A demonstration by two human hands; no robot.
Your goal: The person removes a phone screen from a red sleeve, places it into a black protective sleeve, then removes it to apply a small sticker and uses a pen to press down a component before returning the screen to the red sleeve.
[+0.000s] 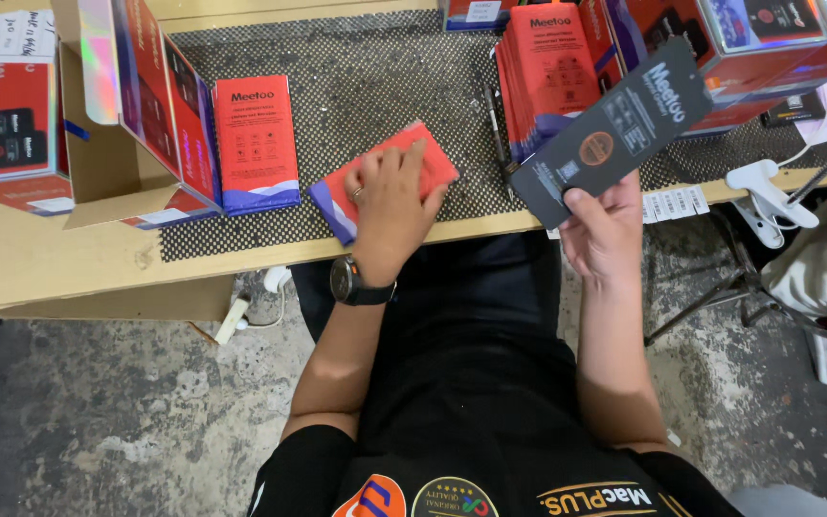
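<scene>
The left hand (390,196) lies palm down with its fingers (404,163) spread flat over a red box (375,182), pressing it onto the dotted mat (375,86) close to the near edge of the surface (78,263); it pins the box rather than gripping it. The right hand (605,230) pinches the lower corner of a dark flat card sleeve (614,129) between thumb and fingers and holds it tilted in the air above the near edge, right of the box.

As far as the picture shows, the box and the sleeve are apart, so they have not been put together. A stack of red boxes (547,72) stands at the far side of the mat, one more red box (256,144) lies flat towards the left, and an open carton (117,144) with packed units stands at the left edge. More packed cartons (748,48) fill the far right corner.

The left forearm reaches straight forward from the body, wrist bent slightly down, with a dark watch (356,282) on it. The right forearm angles up and outward, wrist cocked back, so the sleeve faces the camera.
</scene>
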